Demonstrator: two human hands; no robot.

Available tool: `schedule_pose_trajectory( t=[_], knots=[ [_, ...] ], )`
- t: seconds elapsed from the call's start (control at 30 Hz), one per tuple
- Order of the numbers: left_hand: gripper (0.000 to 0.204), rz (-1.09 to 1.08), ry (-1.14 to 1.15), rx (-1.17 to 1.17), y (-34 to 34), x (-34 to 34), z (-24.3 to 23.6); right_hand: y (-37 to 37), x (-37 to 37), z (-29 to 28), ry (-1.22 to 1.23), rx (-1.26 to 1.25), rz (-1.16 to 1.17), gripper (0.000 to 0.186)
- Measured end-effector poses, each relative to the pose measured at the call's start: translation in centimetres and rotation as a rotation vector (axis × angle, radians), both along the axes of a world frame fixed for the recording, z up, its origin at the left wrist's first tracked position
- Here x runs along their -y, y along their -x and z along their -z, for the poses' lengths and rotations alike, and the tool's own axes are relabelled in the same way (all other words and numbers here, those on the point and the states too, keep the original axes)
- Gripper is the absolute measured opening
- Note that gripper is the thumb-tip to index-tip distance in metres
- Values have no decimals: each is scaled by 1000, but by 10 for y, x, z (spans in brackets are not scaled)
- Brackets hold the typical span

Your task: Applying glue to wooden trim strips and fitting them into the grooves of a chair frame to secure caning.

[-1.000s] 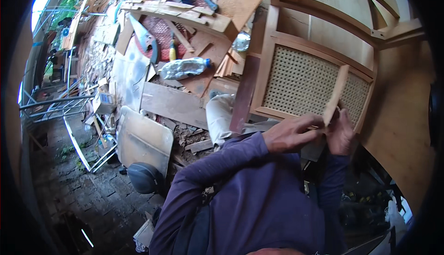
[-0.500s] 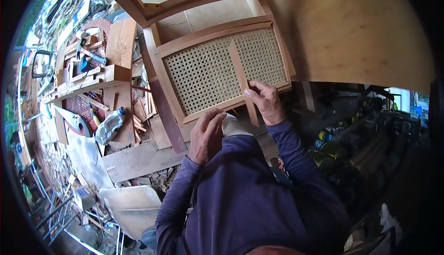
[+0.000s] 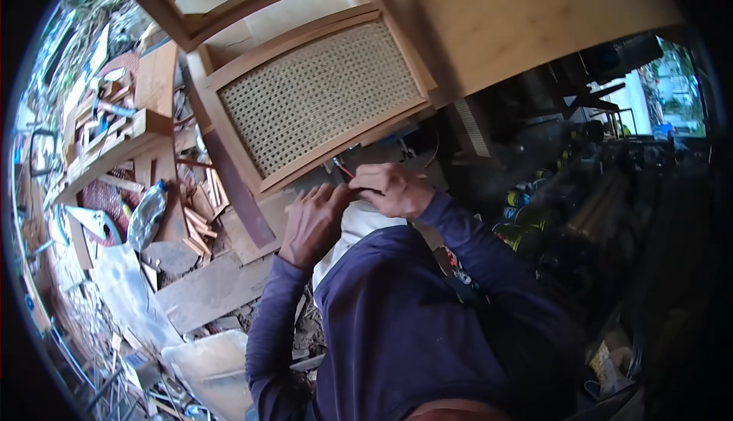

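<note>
My left hand [image 3: 313,222] and my right hand [image 3: 394,190] meet just below the near edge of a cane-webbed wooden chair panel [image 3: 324,93]. Both have their fingers curled, the fingertips almost touching. Whatever lies between them is hidden by the fingers; the thin wooden strip does not show now. Just beyond my fingertips a small red and metal object [image 3: 345,169] shows, its kind unclear. The woven cane fills a pale wooden frame, and neither hand touches it. Above it rises more of the wooden chair frame [image 3: 275,0].
A large plywood sheet [image 3: 519,20] stands at the upper right. To the left is a wooden workpiece [image 3: 153,122] with a hammer [image 3: 114,108], offcuts and a clear plastic bottle [image 3: 147,215]. A plastic chair seat [image 3: 210,364] sits lower left. Dark clutter fills the right side.
My right hand has come down and left from the cane panel to meet my left hand. The wooden strip it held over the cane has gone from sight. The view has shifted.
</note>
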State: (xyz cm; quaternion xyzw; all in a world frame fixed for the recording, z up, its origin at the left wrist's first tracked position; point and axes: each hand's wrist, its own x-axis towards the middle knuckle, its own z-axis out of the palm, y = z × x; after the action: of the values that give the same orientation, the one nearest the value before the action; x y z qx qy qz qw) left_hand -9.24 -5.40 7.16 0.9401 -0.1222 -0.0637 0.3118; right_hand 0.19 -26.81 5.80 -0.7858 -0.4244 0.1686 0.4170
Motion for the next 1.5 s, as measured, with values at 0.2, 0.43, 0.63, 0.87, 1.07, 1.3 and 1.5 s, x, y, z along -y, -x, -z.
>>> schedule_pose_trajectory(
  t=[0.2,0.43,0.63,0.87,1.07,1.3,1.5],
  knots=[
    [20,-558,909,-224,-6,14,38,-90,40,5,-432,277,608,23],
    [26,-634,1162,-322,-106,64,12,-192,162,97,-445,-461,1002,26],
    [31,-529,968,-326,-203,108,38,-122,136,130,-502,-1145,950,50],
    [37,-540,782,-376,-257,135,81,-120,130,175,-660,-1225,950,45],
    [34,-559,774,-330,-270,146,83,-120,149,184,-462,-375,1110,35],
    [27,-694,722,-129,-244,155,87,-212,123,90,-434,-188,720,26],
    [36,-759,370,49,-249,185,70,-288,104,110,-327,-280,656,30]
  ],
)
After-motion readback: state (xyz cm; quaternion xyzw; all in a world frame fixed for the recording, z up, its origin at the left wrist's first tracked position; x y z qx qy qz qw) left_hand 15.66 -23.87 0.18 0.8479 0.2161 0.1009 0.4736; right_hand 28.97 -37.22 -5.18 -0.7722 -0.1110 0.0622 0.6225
